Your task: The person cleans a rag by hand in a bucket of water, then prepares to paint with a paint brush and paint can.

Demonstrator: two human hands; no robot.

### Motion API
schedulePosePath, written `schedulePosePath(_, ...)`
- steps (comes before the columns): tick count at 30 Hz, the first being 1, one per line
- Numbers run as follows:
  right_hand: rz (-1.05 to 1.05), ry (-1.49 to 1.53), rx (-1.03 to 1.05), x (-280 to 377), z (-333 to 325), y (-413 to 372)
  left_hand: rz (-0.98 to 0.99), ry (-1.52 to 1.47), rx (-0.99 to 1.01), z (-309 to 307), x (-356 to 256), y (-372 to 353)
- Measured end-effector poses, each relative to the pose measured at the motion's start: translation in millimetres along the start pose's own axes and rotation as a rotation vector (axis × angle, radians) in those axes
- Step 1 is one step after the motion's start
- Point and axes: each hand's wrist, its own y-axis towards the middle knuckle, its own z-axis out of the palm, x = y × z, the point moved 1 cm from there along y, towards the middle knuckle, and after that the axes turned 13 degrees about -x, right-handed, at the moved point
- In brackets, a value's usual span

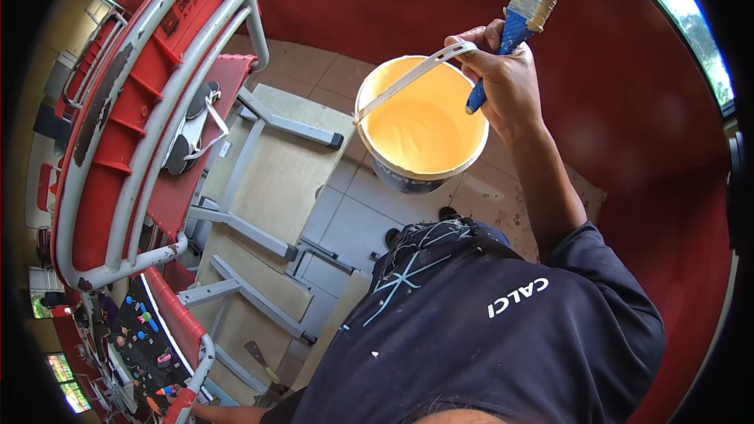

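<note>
My right hand point(506, 71) is raised and closed around a paintbrush point(516, 27) with a blue handle. Its bristles point up and are coated in cream paint. The same hand carries the white handle point(416, 78) of a paint bucket point(393, 177), which hangs below it. Pale yellow paint point(420, 137) lies inside the bucket. At the lower left, my left hand point(179, 397) reaches the red and grey chair frame point(206, 353); its fingers are too small and partly hidden to read. A scraper point(258, 353) lies near the left forearm.
Red chairs with grey tubes point(118, 126) are stacked on the left, with sandals point(192, 129) on one seat. Wooden tables point(271, 157) with metal legs lie beside them. A dark red wall point(620, 102) rises on the right, and tiled floor point(353, 208) lies below.
</note>
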Motion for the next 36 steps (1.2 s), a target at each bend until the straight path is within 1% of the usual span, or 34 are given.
schedulePosePath(6,0.036,0.024,0.029,-22.9,3.8,0.4,0.015,-0.009,-0.007,22.5,3.3,8.9)
schedulePosePath(12,0.047,-0.024,-0.015,-30.3,13.3,5.3,0.014,-0.014,0.035,44.1,8.7,15.3)
schedulePosePath(15,0.028,-0.016,-0.017,-29.3,14.2,9.3,-0.047,0.03,0.064,56.7,22.7,16.7)
schedulePosePath(18,0.016,-0.015,-0.039,-28.5,15.0,14.1,-0.147,0.068,0.038,64.3,31.9,13.8)
schedulePosePath(21,0.003,-0.03,-0.045,-27.9,16.0,18.6,0.025,0.215,-0.403,57.3,20.5,11.2)
schedulePosePath(22,0.009,-0.035,-0.057,-27.5,17.5,19.0,0.057,0.226,-0.386,46.6,11.1,10.6)
schedulePosePath(23,0.016,-0.041,-0.067,-26.6,18.9,18.5,0.089,0.24,-0.368,1.2,-36.5,10.3)
schedulePosePath(24,0.022,-0.048,-0.075,-26.0,21.0,18.2,0.118,0.254,-0.347,-22.0,-61.2,9.0)
schedulePosePath(27,0.023,-0.037,-0.081,-26.7,27.3,20.5,0.295,0.051,0.111,3.5,-43.0,19.6)
schedulePosePath(29,0.023,-0.055,-0.067,-26.9,29.1,21.3,0.25,0.01,0.193,42.4,-18.3,16.2)
schedulePosePath(30,0.019,-0.066,-0.06,-26.8,30.0,21.0,0.233,-0.014,0.232,49.7,-15.6,14.2)
schedulePosePath(31,0.012,-0.074,-0.058,-27.3,30.8,21.9,0.231,-0.048,0.209,53.0,-12.3,14.6)
schedulePosePath(32,0.015,-0.067,-0.054,-28.0,30.6,22.4,0.138,-0.003,0.248,49.5,-19.1,16.4)
schedulePosePath(34,0.026,-0.056,-0.05,-29.4,28.5,23.7,-0.042,0.088,0.326,23.7,-53.7,20.3)
schedulePosePath(35,0.036,-0.06,-0.038,-28.7,26.9,24.9,-0.055,0.179,0.349,32.0,-50.5,25.8)
schedulePosePath(36,0.036,-0.046,-0.034,-29.9,26.3,25.7,-0.02,0.207,0.323,36.9,-49.2,27.0)
